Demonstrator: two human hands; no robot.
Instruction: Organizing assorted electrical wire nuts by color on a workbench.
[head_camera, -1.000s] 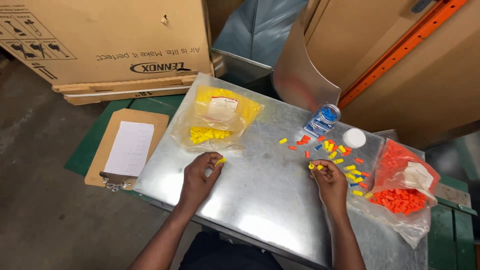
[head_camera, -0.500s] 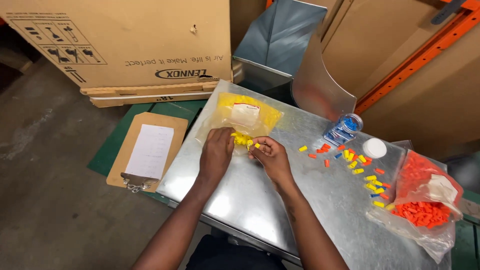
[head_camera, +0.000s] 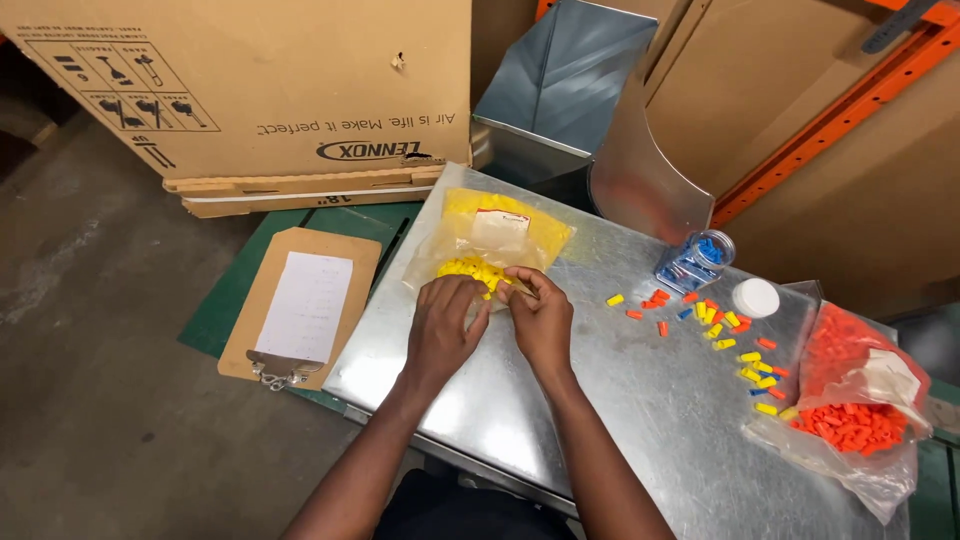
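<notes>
Both grips are meeting at the mouth of the clear bag of yellow wire connectors (head_camera: 487, 243): the left hand (head_camera: 445, 318) is curling loosely over the opening, and whether it is pinching the plastic I cannot tell; the right hand (head_camera: 540, 312) is closing its fingertips on what looks like a small yellow piece at the bag's lip. That bag is lying flat on the sheet-metal table (head_camera: 600, 400), close to the table's far-left edge, so a tug could be sliding it off toward the clipboard (head_camera: 300, 308) below. Right of the bag, loose connectors (head_camera: 715, 325), a tipped jar (head_camera: 693, 263), its white lid (head_camera: 756, 297) and a bag of orange connectors (head_camera: 850, 410) are crowding the far end. Bare metal is lying open nearer than the bag.
</notes>
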